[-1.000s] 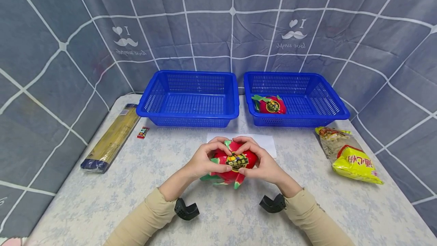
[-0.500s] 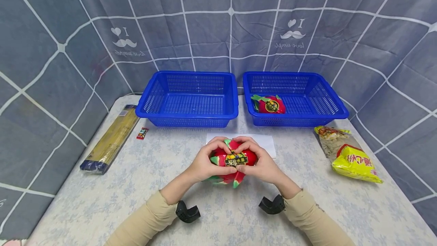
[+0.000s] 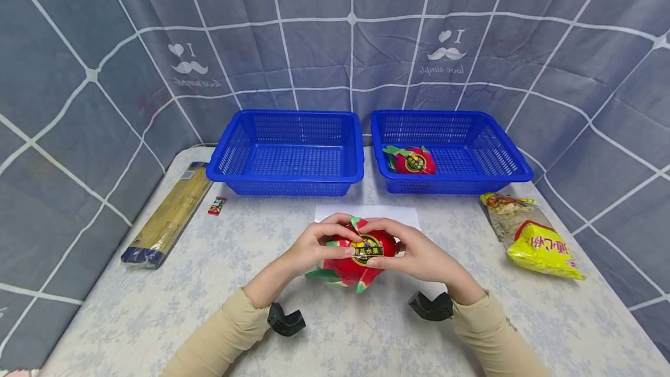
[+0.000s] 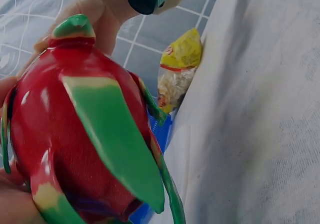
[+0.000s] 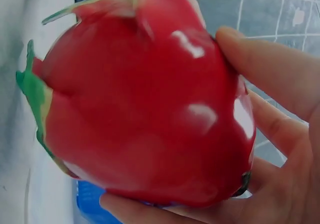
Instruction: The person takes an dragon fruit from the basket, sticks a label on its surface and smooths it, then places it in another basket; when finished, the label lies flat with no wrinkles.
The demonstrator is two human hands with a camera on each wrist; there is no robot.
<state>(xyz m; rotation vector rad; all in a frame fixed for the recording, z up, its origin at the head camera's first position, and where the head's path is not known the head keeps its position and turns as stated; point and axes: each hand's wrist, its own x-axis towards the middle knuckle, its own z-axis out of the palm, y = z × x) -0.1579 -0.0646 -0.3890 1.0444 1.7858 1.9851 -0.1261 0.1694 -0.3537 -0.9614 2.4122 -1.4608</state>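
Observation:
A red dragon fruit (image 3: 381, 244) with green-tipped scales and a round black-and-gold label (image 3: 368, 250) is held between both hands over the near middle of the table. My left hand (image 3: 317, 247) grips its left side, with the thumb near the label's edge and fingers over the top. On the other side my right hand (image 3: 423, 252) holds it, fingers bent over the top and thumb low by the label. The right wrist view shows the smooth red skin (image 5: 145, 103) cupped by that hand. In the left wrist view a broad green scale (image 4: 112, 129) faces the camera.
Two blue baskets (image 3: 285, 179) stand at the back; the right basket (image 3: 455, 179) holds another dragon fruit (image 3: 419, 162). White paper (image 3: 405, 214) lies behind the hands. At left are a long pack of yellowish sticks (image 3: 173, 214) and a small red packet (image 3: 217, 205); at right, a yellow-and-clear bag (image 3: 539, 243).
My right hand has shifted right and loosened around the fruit, and more of the label shows between the thumbs. The dragon fruit stays in nearly the same place, turned slightly.

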